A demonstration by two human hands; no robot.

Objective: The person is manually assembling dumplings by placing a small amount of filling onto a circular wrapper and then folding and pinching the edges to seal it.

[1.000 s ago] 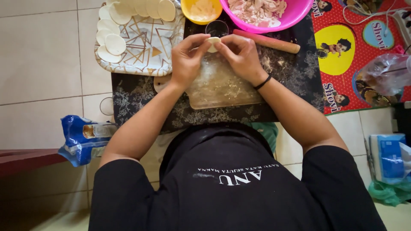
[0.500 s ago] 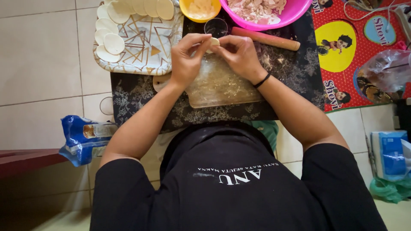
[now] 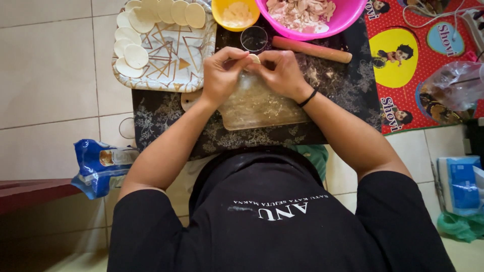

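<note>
My left hand (image 3: 223,71) and my right hand (image 3: 283,74) meet above a floured wooden board (image 3: 257,108). Together their fingertips pinch a small pale dough piece (image 3: 255,58). A black band circles my right wrist. Just beyond the fingers stands a small clear glass ring (image 3: 253,39). A wooden rolling pin (image 3: 312,49) lies to the right of it. At the far left, a patterned tray (image 3: 169,60) carries several flat dough rounds (image 3: 135,55) along its edges.
A yellow bowl (image 3: 236,12) and a pink bowl of chopped filling (image 3: 308,12) sit at the far edge of a dark floral mat (image 3: 343,85). A blue bag (image 3: 101,163) lies on the floor tiles at left. A red mat (image 3: 423,65), a clear plastic bag (image 3: 456,83) and a blue pack (image 3: 461,184) are at right.
Both hands stay together over the board, with only small finger movements on the dough piece. Nothing else has moved.
</note>
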